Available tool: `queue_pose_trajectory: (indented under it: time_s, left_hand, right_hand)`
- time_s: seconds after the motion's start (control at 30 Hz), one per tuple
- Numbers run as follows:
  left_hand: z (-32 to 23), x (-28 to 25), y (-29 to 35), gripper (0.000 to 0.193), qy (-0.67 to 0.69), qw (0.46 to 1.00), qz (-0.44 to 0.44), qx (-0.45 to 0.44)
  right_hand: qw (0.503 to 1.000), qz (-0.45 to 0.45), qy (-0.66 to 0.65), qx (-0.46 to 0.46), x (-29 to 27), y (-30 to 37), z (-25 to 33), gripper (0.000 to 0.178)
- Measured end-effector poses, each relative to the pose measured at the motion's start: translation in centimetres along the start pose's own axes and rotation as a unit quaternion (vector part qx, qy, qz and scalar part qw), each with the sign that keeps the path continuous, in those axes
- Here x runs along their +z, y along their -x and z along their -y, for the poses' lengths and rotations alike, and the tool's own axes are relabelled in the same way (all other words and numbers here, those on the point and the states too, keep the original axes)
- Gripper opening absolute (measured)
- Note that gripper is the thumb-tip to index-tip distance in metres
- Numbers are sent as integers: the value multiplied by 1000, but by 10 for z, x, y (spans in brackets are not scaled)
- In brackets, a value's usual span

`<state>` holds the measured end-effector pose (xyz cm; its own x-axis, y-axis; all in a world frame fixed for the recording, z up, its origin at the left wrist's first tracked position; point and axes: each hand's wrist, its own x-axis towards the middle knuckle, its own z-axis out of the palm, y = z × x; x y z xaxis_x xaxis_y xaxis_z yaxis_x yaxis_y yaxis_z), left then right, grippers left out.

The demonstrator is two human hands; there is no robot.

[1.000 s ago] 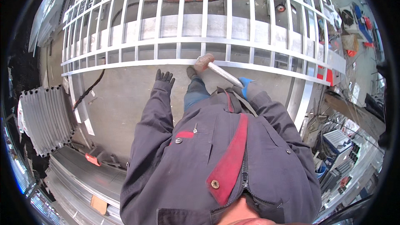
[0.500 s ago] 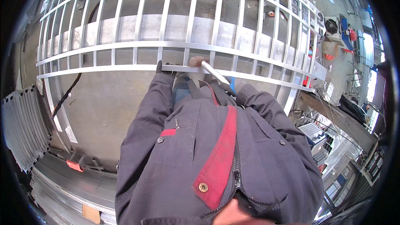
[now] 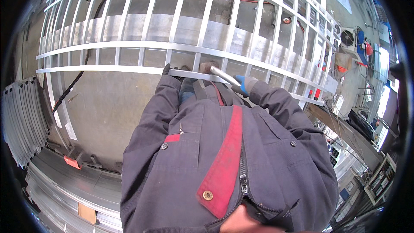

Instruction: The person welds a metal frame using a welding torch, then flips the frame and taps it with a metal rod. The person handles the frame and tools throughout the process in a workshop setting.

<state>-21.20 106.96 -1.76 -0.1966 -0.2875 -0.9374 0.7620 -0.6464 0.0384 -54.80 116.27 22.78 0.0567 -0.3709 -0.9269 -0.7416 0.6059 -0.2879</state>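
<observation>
A silver metal railing panel (image 3: 125, 67), with two long near rails and many crossbars, stretches in front of me. My left hand (image 3: 170, 70), in a dark glove, is closed around its nearest rail, with fingertips showing beyond the edge. A mallet (image 3: 226, 77) with a worn brownish head and a pale metallic handle is in my right hand (image 3: 246, 86), which wears a blue, grey and black glove. The mallet's head is over the gap by the near rail, beside a crossbar; whether it touches metal I cannot tell.
A dark cable (image 3: 69, 97) runs under the panel at the left. Grey ribbed metal pieces (image 3: 26, 121) stand at the far left, and long metal profiles (image 3: 73, 190) lie at lower left. A wooden beam (image 3: 340, 121) and a fan unit (image 3: 347, 36) are at the right.
My right hand and the mallet have shifted slightly right and down in the picture. The view has turned a little; my left hand keeps its hold on the rail.
</observation>
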Motion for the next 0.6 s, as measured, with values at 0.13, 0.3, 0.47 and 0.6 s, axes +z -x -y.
queue_pose_trajectory:
  time_s: [0.13, 0.3, 0.47, 0.6]
  left_hand:
    - [-2, 6, 5, 31, -2, 999, -37, -14]
    - [-4, 12, 11, 31, 6, 999, -26, -32]
    - [1, 16, 22, 32, 12, 1000, 5, -18]
    - [0, 19, 26, 33, -2, 1000, -14, -8]
  right_hand:
    - [987, 21, -156, 26, 2, -4, -5, 58]
    - [982, 9, -179, -58, 25, -13, -18, 57]
    - [973, -12, -229, -18, 31, -16, -24, 54]
    - [950, -18, -309, 42, 36, -18, -28, 55]
